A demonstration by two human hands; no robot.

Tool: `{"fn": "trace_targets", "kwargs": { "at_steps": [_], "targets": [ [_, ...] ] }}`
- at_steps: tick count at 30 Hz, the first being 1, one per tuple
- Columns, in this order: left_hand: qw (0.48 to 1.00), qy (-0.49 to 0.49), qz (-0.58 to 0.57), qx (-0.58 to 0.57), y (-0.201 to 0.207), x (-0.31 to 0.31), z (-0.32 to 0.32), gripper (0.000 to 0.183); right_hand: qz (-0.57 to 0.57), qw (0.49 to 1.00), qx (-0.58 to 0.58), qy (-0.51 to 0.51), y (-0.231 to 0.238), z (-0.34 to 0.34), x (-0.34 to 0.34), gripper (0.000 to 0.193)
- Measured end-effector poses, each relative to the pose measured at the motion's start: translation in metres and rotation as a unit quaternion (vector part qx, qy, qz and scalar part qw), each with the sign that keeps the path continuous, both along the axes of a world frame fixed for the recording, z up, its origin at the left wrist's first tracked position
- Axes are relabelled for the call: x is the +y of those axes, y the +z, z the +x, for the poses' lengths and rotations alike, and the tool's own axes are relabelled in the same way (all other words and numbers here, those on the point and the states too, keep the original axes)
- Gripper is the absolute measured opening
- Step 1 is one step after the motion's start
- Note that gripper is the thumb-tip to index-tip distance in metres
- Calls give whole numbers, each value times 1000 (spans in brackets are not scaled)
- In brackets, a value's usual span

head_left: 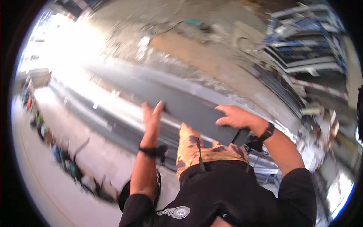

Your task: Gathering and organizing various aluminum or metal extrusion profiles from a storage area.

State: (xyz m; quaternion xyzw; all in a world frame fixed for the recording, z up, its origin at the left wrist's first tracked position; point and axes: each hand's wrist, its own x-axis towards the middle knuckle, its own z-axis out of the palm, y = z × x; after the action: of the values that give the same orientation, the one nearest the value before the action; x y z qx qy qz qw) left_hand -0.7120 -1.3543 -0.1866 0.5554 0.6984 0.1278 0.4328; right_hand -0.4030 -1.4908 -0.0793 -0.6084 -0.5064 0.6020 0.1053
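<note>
My left hand point(152, 120) is raised in front of my body, its thumb and fingers apart and nothing in it. To the right, my right hand point(239, 117) is also raised and empty, its thumb spread from the forefinger. Each wrist wears a black band. Between and beneath the hands runs a long dark grey flat surface point(189, 109); I cannot tell whether either hand touches it. Long pale strips or bars point(130, 108) lie alongside it, close to my left hand. The picture is blurred by motion.
Blue and white frames point(310, 45) are piled at the far right. A long brown board point(200, 55) lies on the littered floor ahead, with dark stacked lengths point(278, 85) beyond my right hand. Assorted items point(72, 166) line the pale surface at left. Bright glare washes out the upper left.
</note>
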Motion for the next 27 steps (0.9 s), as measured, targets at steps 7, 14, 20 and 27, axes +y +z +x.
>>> {"fn": "trace_targets", "kwargs": {
  "at_steps": [7,14,20,27],
  "targets": [
    [757,-572,264,172,67,62,-29,117,-70,996,-12,-57,49,7,-67,53],
    [617,-722,297,97,54,74,-1,98,-76,989,-76,-96,99,10,-123,49],
    [590,-749,290,82,86,46,40,80,-49,953,-225,-196,119,35,-186,49],
    [550,-811,105,170,123,56,98,102,131,844,-137,-502,136,68,-296,63]
  ]
}}
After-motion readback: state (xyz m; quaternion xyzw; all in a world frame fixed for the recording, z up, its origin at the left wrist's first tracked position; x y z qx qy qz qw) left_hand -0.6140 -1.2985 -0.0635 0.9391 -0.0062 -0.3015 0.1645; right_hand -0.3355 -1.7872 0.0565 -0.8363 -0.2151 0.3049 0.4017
